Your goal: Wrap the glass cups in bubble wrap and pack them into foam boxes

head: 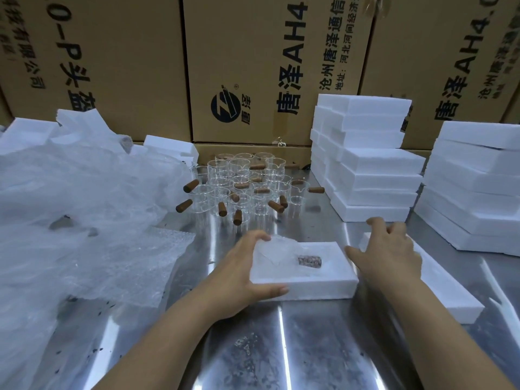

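An open white foam box (315, 285) lies on the steel table in front of me. Inside it rests a glass cup wrapped in bubble wrap (277, 253), its brown wooden handle (309, 261) showing through. My left hand (242, 274) grips the box's left end, fingers over the far rim and thumb along the near side. My right hand (391, 249) hovers just right of the box with fingers spread, over a flat foam lid (447, 288). Several bare glass cups with wooden handles (244, 187) stand further back.
A heap of bubble wrap sheets (78, 209) fills the left side. Two stacks of closed foam boxes stand at the right, the nearer-centre stack (371, 161) and the far-right stack (478, 187). Large cardboard cartons (253, 66) wall off the back.
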